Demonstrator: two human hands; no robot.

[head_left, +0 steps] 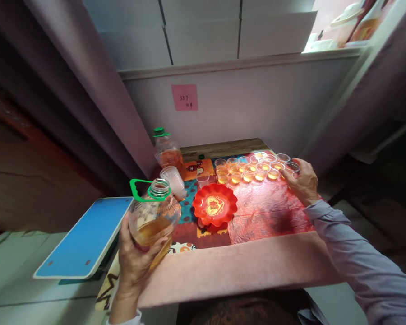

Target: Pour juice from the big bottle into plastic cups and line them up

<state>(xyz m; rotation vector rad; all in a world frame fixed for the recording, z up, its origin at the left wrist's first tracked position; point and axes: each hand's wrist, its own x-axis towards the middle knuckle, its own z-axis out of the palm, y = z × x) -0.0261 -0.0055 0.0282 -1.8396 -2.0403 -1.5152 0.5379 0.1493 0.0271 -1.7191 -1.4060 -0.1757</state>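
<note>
My left hand is wrapped round a large clear plastic jug with a green handle ring. The jug has no cap on its mouth and holds amber liquid. At the right end of two rows of clear plastic cups, my right hand has its fingers closed on the rim of a cup. Amber liquid shows in many of the front-row cups. Whether the gripped cup holds liquid, I cannot tell.
A red scalloped plate lies mid-table. Behind the jug are a stack of clear cups, a single cup and a second green-capped jug. A small green cap lies near the wall. A blue board stands left.
</note>
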